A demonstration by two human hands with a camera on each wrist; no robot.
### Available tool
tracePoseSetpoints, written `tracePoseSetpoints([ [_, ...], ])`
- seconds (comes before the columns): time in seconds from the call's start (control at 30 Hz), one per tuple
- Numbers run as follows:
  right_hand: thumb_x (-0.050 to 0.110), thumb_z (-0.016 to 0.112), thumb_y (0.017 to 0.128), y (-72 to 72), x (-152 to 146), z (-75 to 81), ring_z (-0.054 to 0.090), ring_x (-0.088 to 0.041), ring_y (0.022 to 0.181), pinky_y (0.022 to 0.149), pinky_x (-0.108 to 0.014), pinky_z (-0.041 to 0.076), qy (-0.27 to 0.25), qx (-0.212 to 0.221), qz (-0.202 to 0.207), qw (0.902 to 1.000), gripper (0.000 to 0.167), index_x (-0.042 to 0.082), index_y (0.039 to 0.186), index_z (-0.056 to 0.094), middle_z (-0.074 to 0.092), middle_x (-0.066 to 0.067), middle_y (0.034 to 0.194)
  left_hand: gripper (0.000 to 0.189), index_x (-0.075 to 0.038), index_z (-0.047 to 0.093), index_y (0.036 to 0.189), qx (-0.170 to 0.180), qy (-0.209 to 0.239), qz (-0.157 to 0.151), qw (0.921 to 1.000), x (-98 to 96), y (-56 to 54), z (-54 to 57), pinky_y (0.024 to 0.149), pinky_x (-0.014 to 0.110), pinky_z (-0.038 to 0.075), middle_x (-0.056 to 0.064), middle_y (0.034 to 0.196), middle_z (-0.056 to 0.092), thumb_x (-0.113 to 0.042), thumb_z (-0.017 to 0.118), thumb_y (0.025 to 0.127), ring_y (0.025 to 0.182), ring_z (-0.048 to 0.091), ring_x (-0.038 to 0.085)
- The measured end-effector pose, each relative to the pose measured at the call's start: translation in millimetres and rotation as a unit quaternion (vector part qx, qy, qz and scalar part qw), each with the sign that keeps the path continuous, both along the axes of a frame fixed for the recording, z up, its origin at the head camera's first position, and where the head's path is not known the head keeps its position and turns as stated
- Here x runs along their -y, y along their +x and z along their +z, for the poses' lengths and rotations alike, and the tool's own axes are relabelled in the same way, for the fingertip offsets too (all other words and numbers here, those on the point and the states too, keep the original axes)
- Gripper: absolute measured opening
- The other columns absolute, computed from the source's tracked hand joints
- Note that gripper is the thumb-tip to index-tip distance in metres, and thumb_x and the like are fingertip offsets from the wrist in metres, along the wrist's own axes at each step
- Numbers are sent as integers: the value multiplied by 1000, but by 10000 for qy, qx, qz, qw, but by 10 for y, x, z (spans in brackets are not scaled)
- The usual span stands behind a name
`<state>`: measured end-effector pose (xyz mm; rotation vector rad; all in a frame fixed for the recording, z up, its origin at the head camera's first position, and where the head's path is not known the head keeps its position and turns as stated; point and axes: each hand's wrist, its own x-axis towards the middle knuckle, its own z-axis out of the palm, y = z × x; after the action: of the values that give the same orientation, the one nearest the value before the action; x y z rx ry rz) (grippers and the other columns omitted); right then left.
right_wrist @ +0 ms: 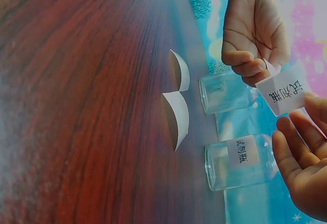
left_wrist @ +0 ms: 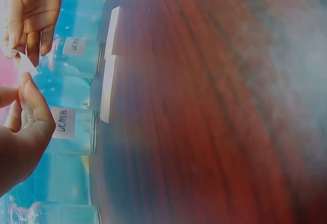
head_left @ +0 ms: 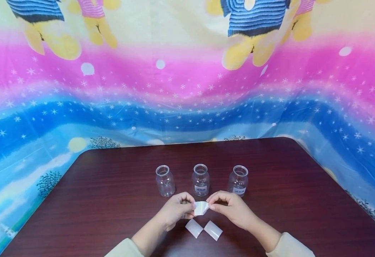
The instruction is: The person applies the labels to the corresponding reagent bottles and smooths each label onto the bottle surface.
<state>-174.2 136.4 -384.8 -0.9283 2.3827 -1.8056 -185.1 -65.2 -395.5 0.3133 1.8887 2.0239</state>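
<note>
Above the table's front half, both hands pinch a small white label [head_left: 201, 208]. The left hand [head_left: 175, 210] holds its left edge, and the right hand [head_left: 230, 208] its right edge between thumb and fingertips. In the right wrist view the label [right_wrist: 283, 90] bears handwritten characters, and a narrow white flap [right_wrist: 271, 68] stands up by the left hand's fingers. Behind the hands are three clear glass jars in a row: an unlabelled left jar [head_left: 165, 182], a middle jar [head_left: 201, 180] with a white label, and a right jar [head_left: 238, 180] also labelled.
Two curled white paper slips [head_left: 194, 228] lie on the dark red-brown table [head_left: 110, 200] just below the hands, their corners near each other. A colourful printed cloth [head_left: 181, 89] hangs behind the table and along its sides.
</note>
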Motion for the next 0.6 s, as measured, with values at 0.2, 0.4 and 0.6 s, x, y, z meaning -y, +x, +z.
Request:
tracePoseSetpoints([
  [0.2,14,58,81,-5,37,28,54,-11,77,68,-25,46,215,263,-13,9994,12,4,86,61,60,-7,85,6,2,51,81,43,-41,-88,9999,75,10,16,53,20,45,4,67,51,3,52,76,56,51,10],
  [0.4,13,58,81,-5,68,44,53,-8,72,65,-24,46,235,321,137,9991,11,3,85,59,59,-3,79,13,9,48,86,50,-147,-224,9996,151,15,15,53,20,45,3,65,52,1,53,76,55,51,10],
  [0.6,9,59,79,-14,98,51,51,-9,69,61,-23,45,195,271,107,9994,8,2,83,59,57,-3,75,12,9,48,85,57,-214,-236,9995,223,20,-12,52,20,44,3,65,51,2,53,77,55,51,10],
])
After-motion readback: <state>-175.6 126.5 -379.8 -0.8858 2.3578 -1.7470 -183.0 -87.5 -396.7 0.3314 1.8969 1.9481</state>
